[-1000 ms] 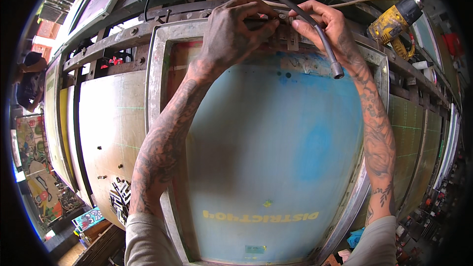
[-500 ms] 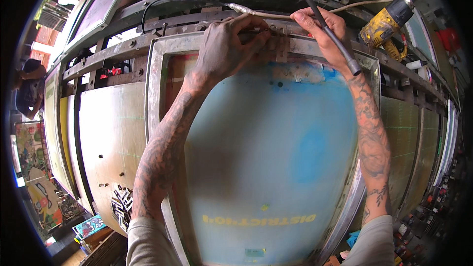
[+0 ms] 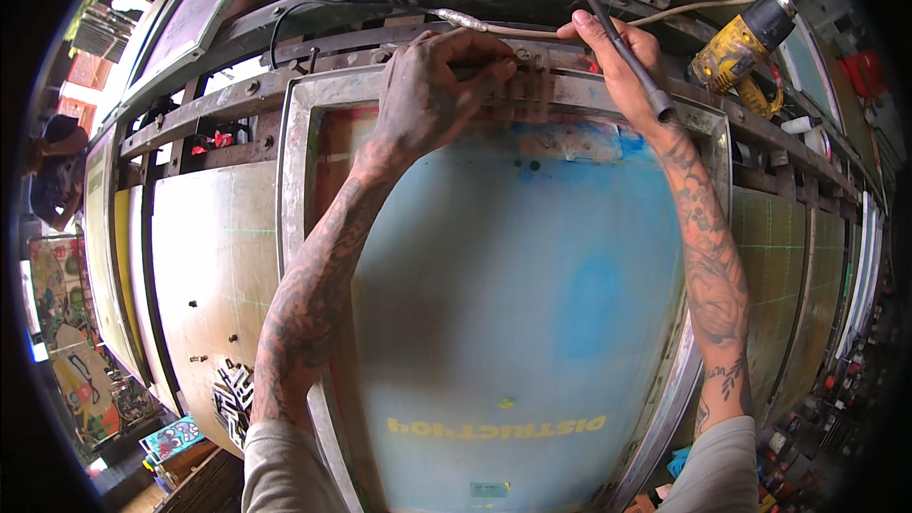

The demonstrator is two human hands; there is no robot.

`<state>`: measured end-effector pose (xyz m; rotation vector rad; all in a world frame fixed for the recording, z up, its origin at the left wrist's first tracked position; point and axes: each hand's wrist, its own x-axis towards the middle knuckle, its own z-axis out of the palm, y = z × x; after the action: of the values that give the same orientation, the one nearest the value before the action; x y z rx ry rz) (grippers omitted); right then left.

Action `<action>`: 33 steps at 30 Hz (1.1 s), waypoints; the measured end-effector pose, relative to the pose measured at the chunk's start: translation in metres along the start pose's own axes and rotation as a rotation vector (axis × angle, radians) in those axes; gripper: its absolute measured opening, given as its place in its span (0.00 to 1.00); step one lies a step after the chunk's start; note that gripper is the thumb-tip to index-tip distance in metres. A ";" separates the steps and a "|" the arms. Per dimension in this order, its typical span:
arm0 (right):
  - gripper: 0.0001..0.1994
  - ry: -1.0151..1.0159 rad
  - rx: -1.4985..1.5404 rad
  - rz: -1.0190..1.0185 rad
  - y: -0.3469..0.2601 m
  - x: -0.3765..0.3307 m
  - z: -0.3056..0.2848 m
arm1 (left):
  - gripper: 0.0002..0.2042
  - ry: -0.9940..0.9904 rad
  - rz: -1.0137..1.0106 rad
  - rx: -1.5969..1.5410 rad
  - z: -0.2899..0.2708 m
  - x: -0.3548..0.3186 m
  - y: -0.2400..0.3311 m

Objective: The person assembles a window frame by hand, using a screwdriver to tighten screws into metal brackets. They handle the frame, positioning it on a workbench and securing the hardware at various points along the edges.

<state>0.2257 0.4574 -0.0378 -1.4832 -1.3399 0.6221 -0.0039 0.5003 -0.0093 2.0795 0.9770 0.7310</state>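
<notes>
Head view: the left hand [image 3: 432,100] lies knuckles up on the far edge of a metal-framed printing screen [image 3: 532,313], its fingers curled down onto a small metal clamp [image 3: 525,85] that sits on that edge; whether they pinch anything there is hidden. The right hand [image 3: 617,62] is closed around a dark metal wrench [image 3: 613,33], a long bar that slants from above the fingers down past the wrist, just right of the clamp. The screen fills the middle, its mesh stained blue, with yellow lettering near the person. A yellow power drill [image 3: 736,47] lies on the metal rails to the right, near the right hand. Pale flat boards [image 3: 214,266] flank the screen on the left.
</notes>
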 end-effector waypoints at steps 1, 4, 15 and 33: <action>0.21 -0.029 -0.027 -0.016 0.000 0.000 0.000 | 0.12 0.008 0.015 -0.006 0.001 0.001 -0.002; 0.22 -0.162 -0.236 -0.066 -0.002 0.001 -0.001 | 0.12 -0.018 0.004 -0.017 -0.002 0.002 -0.004; 0.16 -0.259 -0.206 -0.132 -0.004 0.002 -0.005 | 0.15 0.068 0.083 0.021 0.011 0.001 -0.016; 0.15 -0.282 -0.242 -0.104 0.002 0.004 -0.004 | 0.12 0.195 0.194 0.176 0.014 0.003 -0.011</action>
<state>0.2310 0.4600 -0.0368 -1.5457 -1.7499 0.6364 0.0039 0.5031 -0.0260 2.3125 0.9833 0.9933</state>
